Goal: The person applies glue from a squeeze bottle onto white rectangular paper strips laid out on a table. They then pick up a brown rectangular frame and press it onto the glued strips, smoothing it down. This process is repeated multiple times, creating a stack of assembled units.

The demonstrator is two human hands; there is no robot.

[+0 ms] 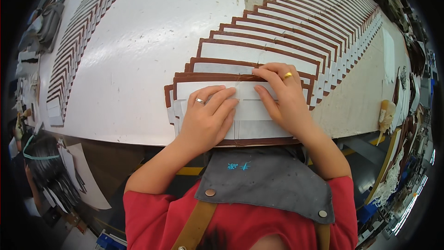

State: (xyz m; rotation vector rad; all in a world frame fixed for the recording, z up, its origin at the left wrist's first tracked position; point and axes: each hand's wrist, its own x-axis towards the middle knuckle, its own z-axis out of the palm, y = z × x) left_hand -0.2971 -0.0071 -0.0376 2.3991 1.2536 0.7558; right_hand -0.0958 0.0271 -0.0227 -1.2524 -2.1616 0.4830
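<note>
Head view, looking down at a white bench (138, 65).

Item 1: near panel (249, 111), a flat brown-edged piece faced with white lining, lying at the bench's near edge. It is the landmark for what follows. Its lower brown edge runs along the bench edge, just above the grey apron (263, 180).

Item 2: left hand (208, 118), flat on the left half of the near panel, fingers together and pressing down, ring on one finger. Nothing is gripped.

Item 3: right hand (282, 97), on the right half of the near panel, fingers spread slightly, tips pressing the white lining near the panel's centre seam and upper edge (a gold ring shows). Nothing is clamped.

Item 4: long fanned row of like panels (314, 28), overlapping, starting directly behind the near panel and running away to the upper right.

Item 5: second fanned row (78, 32), well apart to the upper left of the near panel.

Item 6: bare white bench surface between the two rows, upper left of the near panel, scuffed and marked; this is the open room.

Item 7: another person's dark-haired head (46, 166), lower left of the near panel, below the bench edge.

Item 8: cluttered workshop goods (407, 125) beyond the bench's right edge, too small to tell.
</note>
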